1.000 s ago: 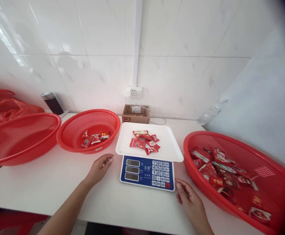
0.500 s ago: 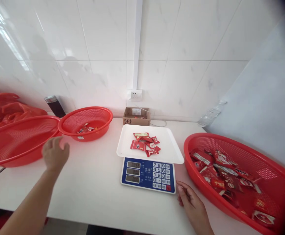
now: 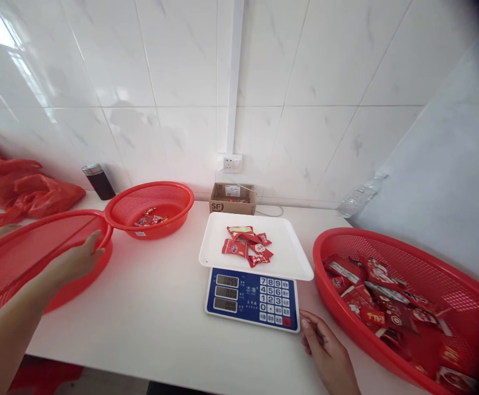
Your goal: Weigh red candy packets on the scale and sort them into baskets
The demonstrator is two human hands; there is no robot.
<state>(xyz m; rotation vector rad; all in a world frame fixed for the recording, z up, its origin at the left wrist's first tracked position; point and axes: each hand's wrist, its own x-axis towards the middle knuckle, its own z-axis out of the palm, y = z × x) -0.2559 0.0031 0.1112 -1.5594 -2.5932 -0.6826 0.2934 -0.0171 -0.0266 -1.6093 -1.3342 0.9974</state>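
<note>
Has right hand [image 3: 330, 351] at the near right corner of the scale [image 3: 243, 312] on the white desk [image 3: 148, 318], with loosely curled grip; cannot tell whether holding the edge. Rests left hand [image 3: 73, 260] at the rim of the left red basket [image 3: 37, 249]; cannot tell about that grip either. Reads 志准 and 55 ending the top display [image 3: 227, 281]. Farther, sees red packets [image 3: 235, 248] bunched on the white tray [image 3: 293, 258]; behind, reads SF on the cardboard box [image 3: 235, 207]

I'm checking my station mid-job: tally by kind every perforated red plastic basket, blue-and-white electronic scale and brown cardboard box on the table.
Perforated red plastic baskets: 3
Blue-and-white electronic scale: 1
Brown cardboard box: 1
Total: 5
</note>
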